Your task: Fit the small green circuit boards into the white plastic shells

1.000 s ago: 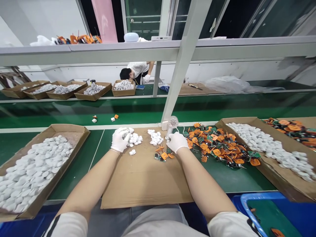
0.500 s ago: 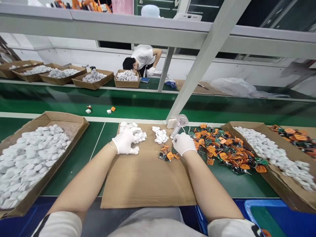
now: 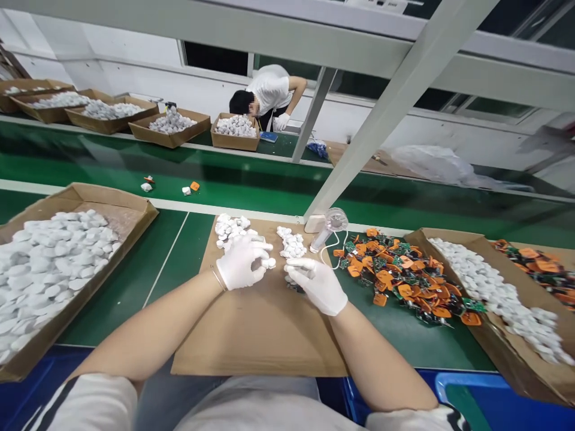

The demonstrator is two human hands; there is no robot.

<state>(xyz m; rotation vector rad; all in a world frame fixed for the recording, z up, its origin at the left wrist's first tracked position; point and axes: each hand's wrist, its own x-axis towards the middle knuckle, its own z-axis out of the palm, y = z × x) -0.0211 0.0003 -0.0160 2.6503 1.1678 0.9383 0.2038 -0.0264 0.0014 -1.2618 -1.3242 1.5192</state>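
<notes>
My left hand (image 3: pixel 242 263), in a white glove, pinches a small white piece (image 3: pixel 269 263) above the cardboard sheet (image 3: pixel 260 335). Facing it, my right hand (image 3: pixel 318 284), also gloved, has its fingers brought together; what they hold, if anything, is too small to make out. It partly covers some dark parts on the cardboard. Behind my left hand lies a heap of white pieces (image 3: pixel 232 227), and a smaller white heap (image 3: pixel 291 243) sits behind my right hand. Orange and green parts (image 3: pixel 404 275) are piled to the right.
A clear handheld fan (image 3: pixel 330 230) stands at the sheet's back edge by a slanted post (image 3: pixel 386 131). Cardboard trays of white pieces flank me on the left (image 3: pixel 148 218) and right (image 3: pixel 415 239). Across the green belt (image 3: pixel 251 185), a person (image 3: pixel 272 90) bends over another box.
My left hand has moved right, away from the white heap, with a white piece in its fingers. My right hand has come left and down towards it. The whole view has shifted slightly.
</notes>
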